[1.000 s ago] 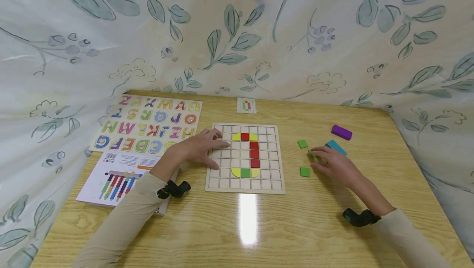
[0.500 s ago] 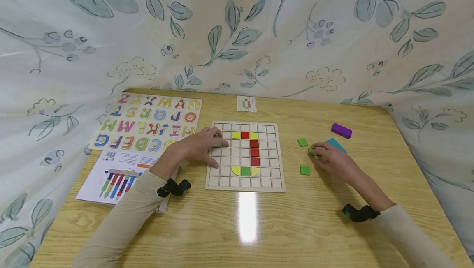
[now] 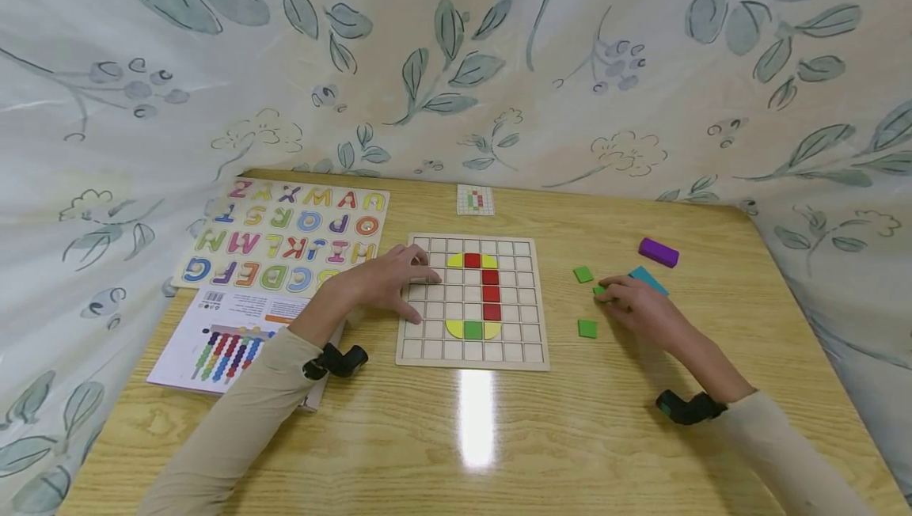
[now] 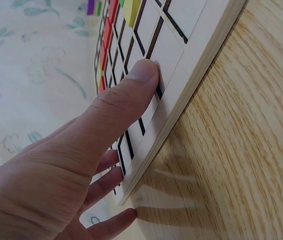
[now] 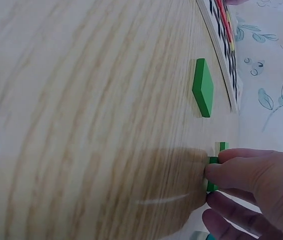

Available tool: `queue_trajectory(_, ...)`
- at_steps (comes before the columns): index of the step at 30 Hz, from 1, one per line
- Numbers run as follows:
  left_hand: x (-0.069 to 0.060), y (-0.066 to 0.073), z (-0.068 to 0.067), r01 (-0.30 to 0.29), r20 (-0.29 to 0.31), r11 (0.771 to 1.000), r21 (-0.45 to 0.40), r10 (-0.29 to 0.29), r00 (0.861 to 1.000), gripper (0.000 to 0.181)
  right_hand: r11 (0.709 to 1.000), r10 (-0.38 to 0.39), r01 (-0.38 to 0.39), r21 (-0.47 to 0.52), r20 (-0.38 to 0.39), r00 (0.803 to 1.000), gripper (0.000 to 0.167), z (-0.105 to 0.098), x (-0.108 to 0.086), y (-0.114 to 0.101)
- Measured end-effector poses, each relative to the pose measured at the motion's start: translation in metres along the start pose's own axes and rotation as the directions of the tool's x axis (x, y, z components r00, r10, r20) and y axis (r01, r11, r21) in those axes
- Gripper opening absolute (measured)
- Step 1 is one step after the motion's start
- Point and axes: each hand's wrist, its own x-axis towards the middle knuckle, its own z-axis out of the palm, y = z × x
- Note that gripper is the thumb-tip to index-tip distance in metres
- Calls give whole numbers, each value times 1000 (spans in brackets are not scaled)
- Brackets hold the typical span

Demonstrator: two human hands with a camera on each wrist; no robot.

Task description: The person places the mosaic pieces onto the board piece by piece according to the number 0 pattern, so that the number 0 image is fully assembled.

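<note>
A wooden grid board (image 3: 435,351) lies mid-table, bearing red, yellow and green tiles in a curved outline. My left hand (image 3: 388,282) rests on its left edge, fingers spread. In the left wrist view the thumb (image 4: 144,75) presses on the board's face while other fingertips touch its side and the table. At the right, my right hand (image 3: 644,310) pinches a green square tile (image 5: 212,175) between thumb and fingers, low at the tabletop. One loose green tile (image 3: 583,274) lies beyond that hand, another green tile (image 3: 587,329) nearer me.
A blue piece (image 3: 650,280) lies partly behind the right hand, with a purple block (image 3: 659,252) farther back. A small pattern card (image 3: 475,200) is behind the board. To the left are an alphabet puzzle board (image 3: 285,235) and a box with bead pictures (image 3: 214,342).
The right hand's fingers have closed in slightly on the green tile, with little other movement. The left hand stays on the board, and the view shifts slightly.
</note>
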Motion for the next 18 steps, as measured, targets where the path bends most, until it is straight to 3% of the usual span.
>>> queue_trajectory(6, -1, 1, -1, 4, -5, 1000, -6, -4, 1000, 67, 1000, 9, -9, 28, 3, 1000, 19, 0, 1, 4)
queue_trajectory(10, -1, 1, -1, 4, -2, 1000, -1, -4, 1000, 67, 999, -43, 45, 31, -45, 998, 21, 2, 1, 9)
queue_trajectory(14, -1, 1, 0, 4, -2, 1000, -3, -4, 1000, 67, 992, -125, 124, -21, -88, 988, 24, 3, 2, 13)
queue_trajectory(18, -1, 0, 0, 2, -2, 1000, -7, -2, 1000, 67, 985, -134, 125, -121, -62, 989, 22, 3, 3, 13)
